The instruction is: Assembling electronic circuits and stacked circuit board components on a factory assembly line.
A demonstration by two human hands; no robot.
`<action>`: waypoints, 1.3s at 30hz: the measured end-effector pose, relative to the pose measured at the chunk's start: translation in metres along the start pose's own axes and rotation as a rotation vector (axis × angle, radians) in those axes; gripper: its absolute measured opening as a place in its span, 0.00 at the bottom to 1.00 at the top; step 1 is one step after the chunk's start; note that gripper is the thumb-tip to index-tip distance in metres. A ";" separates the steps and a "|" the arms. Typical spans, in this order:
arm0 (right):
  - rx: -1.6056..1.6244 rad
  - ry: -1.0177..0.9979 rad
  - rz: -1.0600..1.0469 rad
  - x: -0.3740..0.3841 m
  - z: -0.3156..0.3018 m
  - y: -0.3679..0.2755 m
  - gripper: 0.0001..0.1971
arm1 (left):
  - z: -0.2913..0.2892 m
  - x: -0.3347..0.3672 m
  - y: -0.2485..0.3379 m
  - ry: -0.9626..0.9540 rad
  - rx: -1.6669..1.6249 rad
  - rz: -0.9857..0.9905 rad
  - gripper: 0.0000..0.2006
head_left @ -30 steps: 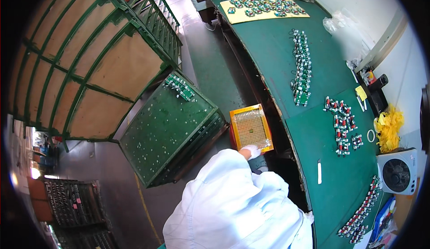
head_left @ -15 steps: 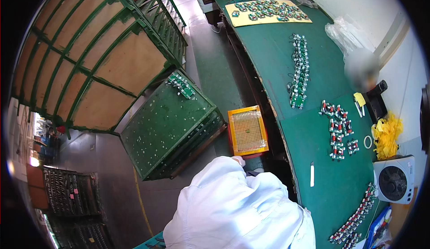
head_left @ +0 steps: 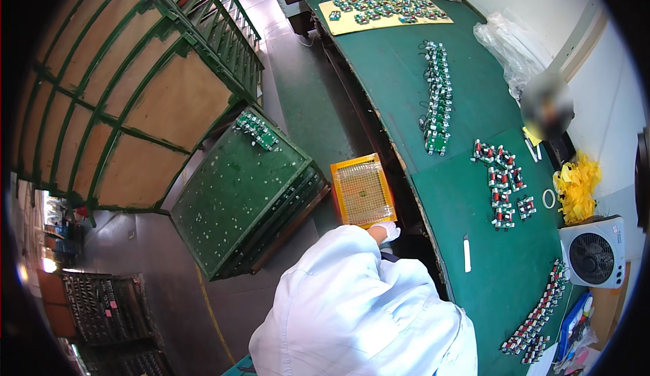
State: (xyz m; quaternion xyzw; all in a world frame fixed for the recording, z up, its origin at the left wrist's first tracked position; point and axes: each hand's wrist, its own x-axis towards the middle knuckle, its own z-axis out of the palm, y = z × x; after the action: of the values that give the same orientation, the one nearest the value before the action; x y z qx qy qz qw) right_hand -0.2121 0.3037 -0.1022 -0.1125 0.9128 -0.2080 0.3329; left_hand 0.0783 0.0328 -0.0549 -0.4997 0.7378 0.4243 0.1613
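My left hand (head_left: 387, 231), in a white glove, reaches out past the white sleeve (head_left: 338, 257) beside the near right corner of a yellow-framed crate (head_left: 365, 221). Its fingers are too small and partly hidden to tell whether they are closed, or whether they touch the crate. The crate sits low between the green cabinet and the workbench, with a pale grid across its top and a small green spot in the middle. Something red shows under its left side. My right hand is out of sight, hidden by the white garment or outside the picture.
A green-topped cabinet (head_left: 233, 200) carries circuit boards (head_left: 256, 130). Along the green workbench (head_left: 386, 78) lie rows of boards (head_left: 439, 98), boards with red parts (head_left: 501, 183), a white-handled knife (head_left: 467, 253), a tape ring (head_left: 549, 198), and a fan (head_left: 593, 259). A green rack (head_left: 145, 108) stands left.
My left hand has moved right and slightly forward, showing more of the glove and wrist at the crate's near corner. The whole view has shifted slightly.
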 end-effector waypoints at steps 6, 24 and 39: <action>0.158 0.076 -0.004 -0.015 -0.014 0.034 0.27 | -0.009 0.035 0.030 -0.088 0.155 0.129 0.26; 1.068 0.723 0.433 -0.025 -0.104 0.069 0.13 | -0.032 0.005 0.289 -0.517 -0.251 0.444 0.25; 1.490 0.648 0.465 0.057 -0.253 0.101 0.41 | 0.209 -0.019 0.606 -0.555 0.167 0.708 0.25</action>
State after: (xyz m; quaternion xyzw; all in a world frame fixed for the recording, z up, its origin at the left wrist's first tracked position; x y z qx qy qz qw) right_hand -0.4278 0.4510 -0.0054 0.3924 0.5872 -0.7039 0.0762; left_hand -0.4820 0.2943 0.1161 -0.0697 0.8237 0.5101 0.2376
